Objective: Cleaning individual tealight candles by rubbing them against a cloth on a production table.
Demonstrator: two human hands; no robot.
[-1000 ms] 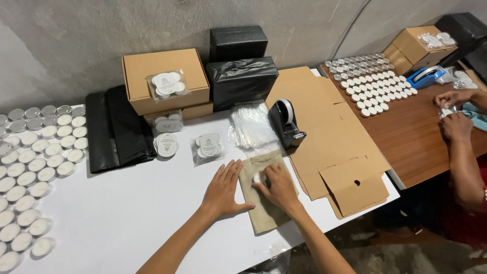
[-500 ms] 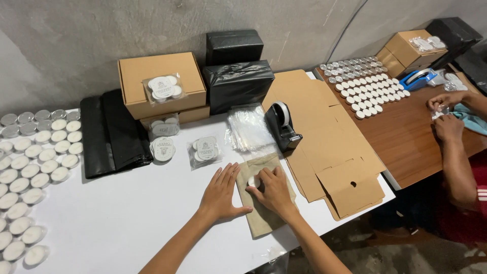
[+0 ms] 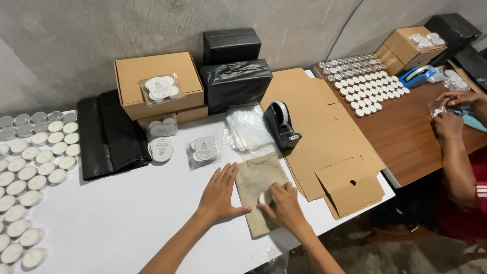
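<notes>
left hand (image 3: 219, 195) lies flat, open, pinning the brown paper pouch (image 3: 257, 190); right hand (image 3: 284, 205), at three o'clock, pinches a small white piece (image 3: 265, 198) on it; next likely a careful press.

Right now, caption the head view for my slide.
Left hand flat beside a tan pouch, right hand pressing it.

Two worktops, one white (image 3: 101, 223), one brown wood (image 3: 406, 132). On the white one: two closed cardboard boxes (image 3: 158, 83) stacked near the back edge, two black-wrapped parcels (image 3: 236, 83) beside them, one tape dispenser (image 3: 282, 124), one tan pouch (image 3: 258, 190). Four clear packets of tealights (image 3: 203, 149), one atop the upper box. Loose tealights (image 3: 30, 172) crowd the left edge, too many to count. On the brown one: two more boxes (image 3: 406, 48) at the back corner, one blue tape dispenser (image 3: 417, 76).
</notes>
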